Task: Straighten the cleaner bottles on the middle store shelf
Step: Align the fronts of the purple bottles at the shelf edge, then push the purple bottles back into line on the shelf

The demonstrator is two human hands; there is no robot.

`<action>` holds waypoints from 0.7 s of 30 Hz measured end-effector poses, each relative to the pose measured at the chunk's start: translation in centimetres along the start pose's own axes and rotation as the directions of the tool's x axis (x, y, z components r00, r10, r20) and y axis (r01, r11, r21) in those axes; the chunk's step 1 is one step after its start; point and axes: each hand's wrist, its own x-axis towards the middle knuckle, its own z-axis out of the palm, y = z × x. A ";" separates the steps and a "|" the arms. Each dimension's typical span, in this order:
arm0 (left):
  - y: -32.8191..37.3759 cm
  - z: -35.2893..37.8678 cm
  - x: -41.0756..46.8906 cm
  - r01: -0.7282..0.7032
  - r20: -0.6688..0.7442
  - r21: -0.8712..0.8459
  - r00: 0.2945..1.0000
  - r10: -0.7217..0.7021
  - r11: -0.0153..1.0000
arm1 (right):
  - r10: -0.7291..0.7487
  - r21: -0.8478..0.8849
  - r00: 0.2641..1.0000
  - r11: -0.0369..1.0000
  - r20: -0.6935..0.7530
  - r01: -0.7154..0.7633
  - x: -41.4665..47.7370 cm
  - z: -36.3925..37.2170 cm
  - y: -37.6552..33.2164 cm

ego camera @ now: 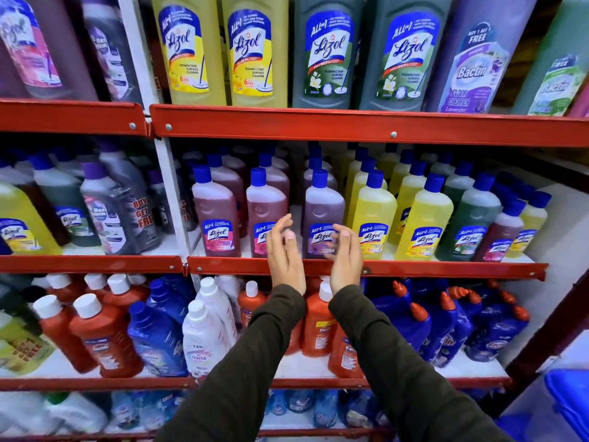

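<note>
The middle shelf [446, 268] has a red front lip and carries rows of blue-capped Lizol cleaner bottles. At the front stand two pink bottles [214, 215], a purple bottle [322, 212], two yellow bottles [374, 218], a green bottle [471, 215] and smaller ones at the right end. My left hand [283, 253] is raised in front of the second pink bottle [264, 208], fingers curled and apart, holding nothing. My right hand [345, 256] hovers at the purple bottle's right side, fingers bent toward its label; I cannot tell if it touches.
Large Lizol and Bactin bottles [325, 52] fill the shelf above. The shelf below holds red, white and dark blue bottles [105, 333]. A white upright post [172, 199] divides the left bay. A blue bin [570, 406] sits at the lower right.
</note>
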 end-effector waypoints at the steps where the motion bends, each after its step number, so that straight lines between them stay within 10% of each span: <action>1: 0.1 -0.6 0.2 -0.045 -0.056 0.025 0.997 0.046 0.999 | 0.010 0.012 1.000 1.000 0.025 -0.011 -0.4 0.7 -0.1; 8: -0.2 -4.5 3.0 0.137 0.029 0.031 0.990 -0.138 0.990 | 0.108 -0.124 0.924 0.990 0.366 -0.066 -1.7 5.5 -0.8; 21: -1.5 -6.7 5.0 0.234 0.219 -0.045 0.951 -0.219 0.971 | 0.223 -0.142 0.900 0.973 0.376 -0.181 -2.1 6.7 0.0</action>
